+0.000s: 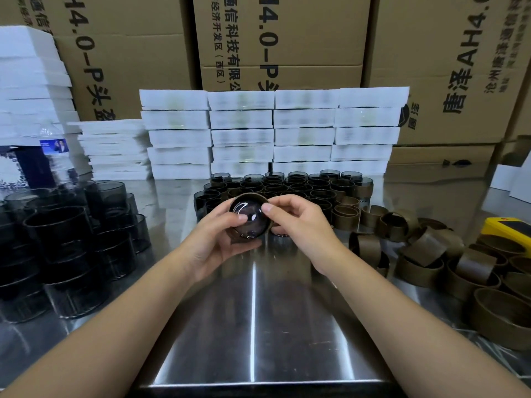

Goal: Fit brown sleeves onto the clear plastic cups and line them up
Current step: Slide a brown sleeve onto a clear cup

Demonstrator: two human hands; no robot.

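A steel desk (pixel 258 326) carries stacked bare cups (pixel 66 248) at left, loose sleeves (pixel 431 254) at right and sleeved cups (pixel 287 186) in rows behind. Above the middle, the left hand (pixel 214 242) curls its fingers under a clear cup (pixel 249 218) with a brown sleeve (pixel 233 236) around it. The right hand (pixel 298 222) pinches its right edge, both thumbs on the base.

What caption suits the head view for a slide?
Left hand and right hand hold a clear cup inside a brown sleeve over the table.
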